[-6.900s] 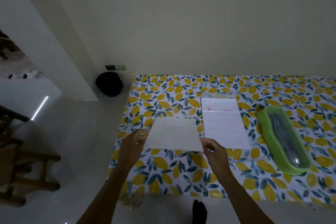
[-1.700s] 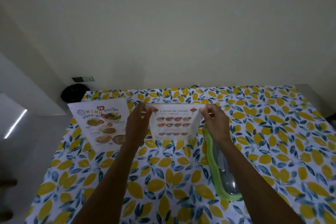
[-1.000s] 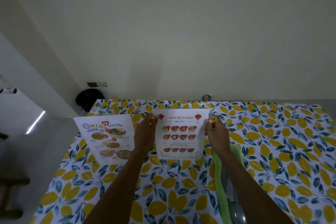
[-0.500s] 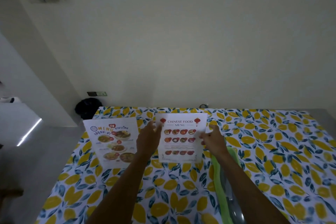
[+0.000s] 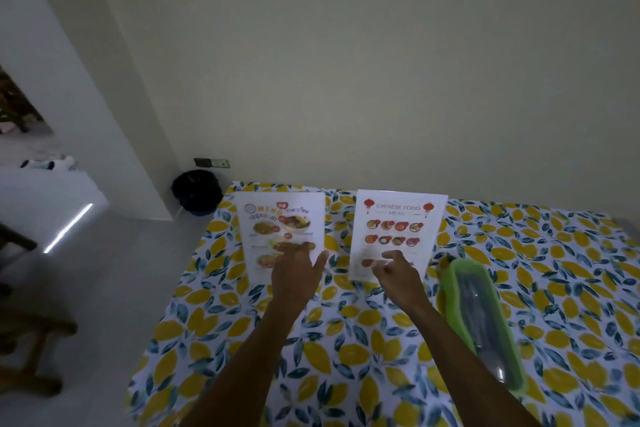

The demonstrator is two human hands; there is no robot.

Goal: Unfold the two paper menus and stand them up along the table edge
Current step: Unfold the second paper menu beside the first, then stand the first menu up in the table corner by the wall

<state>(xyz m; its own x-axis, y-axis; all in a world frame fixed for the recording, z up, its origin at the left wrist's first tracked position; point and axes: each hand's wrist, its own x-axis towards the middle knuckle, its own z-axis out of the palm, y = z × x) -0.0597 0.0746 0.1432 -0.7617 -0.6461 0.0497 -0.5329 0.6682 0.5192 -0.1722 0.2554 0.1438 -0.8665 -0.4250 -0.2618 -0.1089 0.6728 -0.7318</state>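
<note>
L hand [image 5: 296, 276] open, fingers spread over lower edge of left menu [image 5: 281, 229], R hand [image 5: 394, 274] loosely curled, grasping nothing (contact unclear), before Chinese food menu [image 5: 398, 229], both upright at far table [image 5: 346, 357] edge.

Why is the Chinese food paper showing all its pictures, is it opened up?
Yes, the Chinese food menu is unfolded: its whole printed page faces you. It seems to be standing near the table's far edge.

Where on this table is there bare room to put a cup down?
The tablecloth right of the green container is bare, and so is the near strip below the left hand. It is crowded at the far edge, around the two menus and the right hand.
</note>
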